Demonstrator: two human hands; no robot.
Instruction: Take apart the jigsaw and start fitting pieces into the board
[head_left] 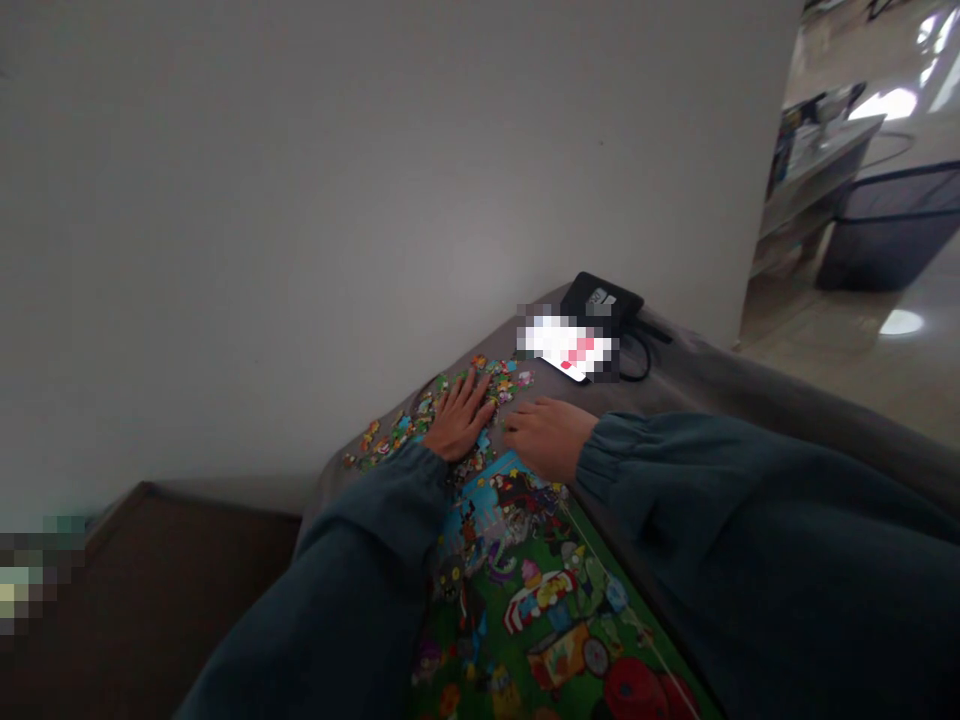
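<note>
My left hand (pixel 459 420) lies spread, palm down, on a heap of loose jigsaw puzzle pieces (pixel 405 424) along the wall side of a grey cloth-covered surface. Close by on its right, my right hand (pixel 551 438) rests with fingers curled down at the far edge of a colourful cartoon puzzle picture (pixel 517 580). Whatever its fingertips hold, if anything, is hidden. The picture is mostly green with a blue top and runs toward me between my forearms. More small pieces (pixel 517 378) lie beyond both hands.
A lit phone (pixel 570 345) lies past my right hand, beside a black flat device (pixel 600 300) with a cable. A pale wall (pixel 375 200) borders the far side. Brown furniture (pixel 187 580) stands at left; a dark bin (pixel 889 235) is on the floor at right.
</note>
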